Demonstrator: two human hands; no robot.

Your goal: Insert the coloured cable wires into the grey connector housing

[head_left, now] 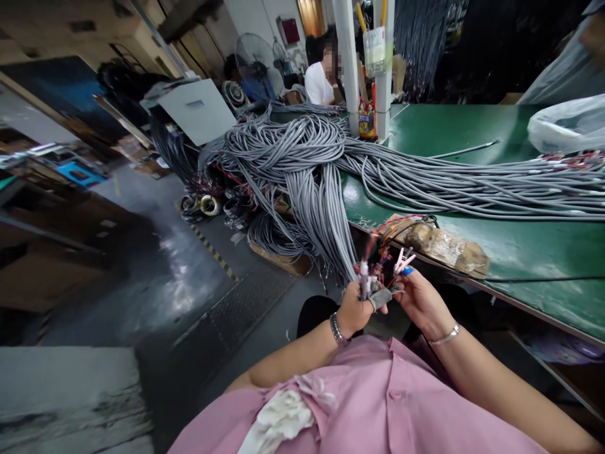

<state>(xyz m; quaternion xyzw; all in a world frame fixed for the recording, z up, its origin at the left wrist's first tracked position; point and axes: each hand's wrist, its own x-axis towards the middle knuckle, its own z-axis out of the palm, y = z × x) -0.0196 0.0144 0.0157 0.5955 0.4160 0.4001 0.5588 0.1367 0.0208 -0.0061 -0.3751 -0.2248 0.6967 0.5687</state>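
My left hand [357, 309] is closed round the end of a grey cable, where a white section [363, 280] and thin coloured wires [375, 268] stick out. A grey cover [380, 299] wraps its thumb. Just to the right, my right hand [423, 302] pinches a small pale pink clip-like piece [403, 260]; blue tape [407, 271] shows on a fingertip. Fine red and green wires run between the two hands, too small to tell exactly which fingers touch them. Behind my left hand, a thick bundle of grey cables [319, 202] hangs over the table's edge.
More grey cables [463, 183] lie along the green table [543, 252]. A tape-wrapped block [447, 246] sits at its near edge, beside a black cord. A white post [347, 63] rises from the table. Clear plastic [567, 123] lies right; a person in white [317, 83] is beyond.
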